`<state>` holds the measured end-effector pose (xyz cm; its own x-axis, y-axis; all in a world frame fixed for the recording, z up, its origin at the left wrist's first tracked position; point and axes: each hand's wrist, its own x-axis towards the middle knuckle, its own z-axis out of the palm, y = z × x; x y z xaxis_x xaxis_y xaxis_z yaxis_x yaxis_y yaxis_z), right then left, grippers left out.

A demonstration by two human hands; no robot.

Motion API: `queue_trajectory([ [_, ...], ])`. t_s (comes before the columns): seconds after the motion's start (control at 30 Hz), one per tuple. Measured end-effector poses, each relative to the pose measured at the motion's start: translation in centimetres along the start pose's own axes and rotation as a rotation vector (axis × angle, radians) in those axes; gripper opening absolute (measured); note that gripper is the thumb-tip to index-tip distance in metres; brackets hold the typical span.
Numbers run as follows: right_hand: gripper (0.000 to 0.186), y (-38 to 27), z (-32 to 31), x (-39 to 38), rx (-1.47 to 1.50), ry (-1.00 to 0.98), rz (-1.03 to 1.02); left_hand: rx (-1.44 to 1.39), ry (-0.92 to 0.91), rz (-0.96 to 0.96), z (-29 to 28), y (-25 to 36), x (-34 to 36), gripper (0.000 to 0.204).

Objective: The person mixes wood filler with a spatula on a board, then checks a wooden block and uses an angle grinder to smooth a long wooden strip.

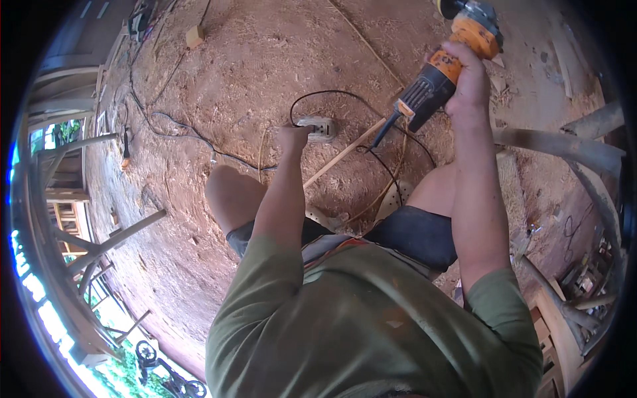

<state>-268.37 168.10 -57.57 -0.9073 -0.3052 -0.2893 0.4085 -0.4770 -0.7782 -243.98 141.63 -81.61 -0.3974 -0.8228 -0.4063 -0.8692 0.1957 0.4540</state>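
Note:
My right hand (470, 79) is wrapped round the body of an orange and black angle grinder (428, 86), held up off the ground at the upper right. The grinder's disc end points away from me, and its tail with the black cord (388, 174) slants down to the left. Low over the floor, my left hand (292, 137) is closed on a black plug (310, 129) at a pale extension socket (323, 136). A black cable loops from beside that hand over the socket. Whether the plug is fully seated, I cannot tell.
Wood shavings cover the brown dirt floor (245, 86). A thin wooden strip (345, 152) lies between my legs and the grinder. Dark cable (192, 136) snakes across the left. A small wood block (194, 36) lies far off. Poles (557, 140) jut in from the right.

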Motion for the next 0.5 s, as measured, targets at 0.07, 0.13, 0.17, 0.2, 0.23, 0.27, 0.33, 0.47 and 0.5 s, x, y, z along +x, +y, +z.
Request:
queue_trajectory([
  [0.07, 0.025, 0.4, -0.2, 0.0, 0.004, -0.005, 0.022, 0.055, 0.010, 0.039, 0.4, -0.1, 0.3, 0.042],
  [0.13, 0.026, 0.3, -0.9, 0.2, 0.010, -0.011, 0.042, 0.021, 0.078, 0.112, -0.2, 1.1, 0.3, 0.036],
  [0.17, 0.026, 0.0, -1.1, 0.4, 0.011, 0.004, 0.036, 0.026, 0.066, 0.122, -0.3, 2.0, -0.1, 0.036],
  [0.2, 0.027, -0.3, -1.1, 0.3, 0.019, -0.015, 0.026, 0.075, 0.128, 0.187, -0.5, 2.2, -0.8, 0.034],
  [0.23, 0.027, -0.4, -1.3, 0.3, 0.026, -0.033, 0.016, 0.123, 0.188, 0.253, -0.6, 2.3, -1.5, 0.033],
  [0.27, 0.027, -0.3, -1.9, 0.3, 0.027, -0.020, 0.016, 0.130, 0.178, 0.258, -0.4, 2.0, -1.7, 0.033],
  [0.33, 0.023, -0.3, -2.2, 0.5, -0.033, -0.027, 0.037, 0.120, 0.249, 0.306, -0.7, 0.2, -1.0, 0.029],
  [0.47, 0.024, -0.7, -2.1, 0.9, -0.044, -0.047, 0.011, -0.539, 0.118, 0.117, -0.6, -0.9, 0.8, 0.021],
  [0.5, 0.025, -1.0, -2.2, 1.0, -0.023, -0.042, 0.019, -0.539, 0.112, 0.118, -0.7, -0.5, 1.0, 0.021],
])
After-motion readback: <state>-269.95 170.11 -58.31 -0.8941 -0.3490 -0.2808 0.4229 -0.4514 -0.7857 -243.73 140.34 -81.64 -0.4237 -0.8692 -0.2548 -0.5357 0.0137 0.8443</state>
